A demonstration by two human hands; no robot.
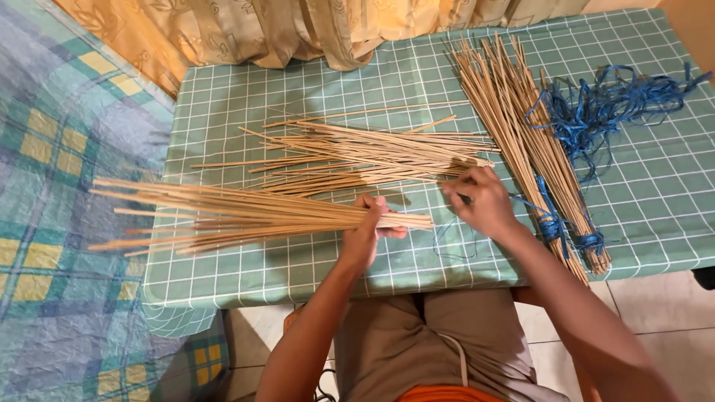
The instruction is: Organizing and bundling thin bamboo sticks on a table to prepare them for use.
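Left hand (pixel 366 231) is clenched round a bundle (pixel 246 216) of thin sticks jutting left off the worktop (pixel 223 283). Right hand (pixel 480 201) pinches loose sticks (pixel 357 156) lying just beyond. Best keep the near ends flush and grip firm, adding few at a time.
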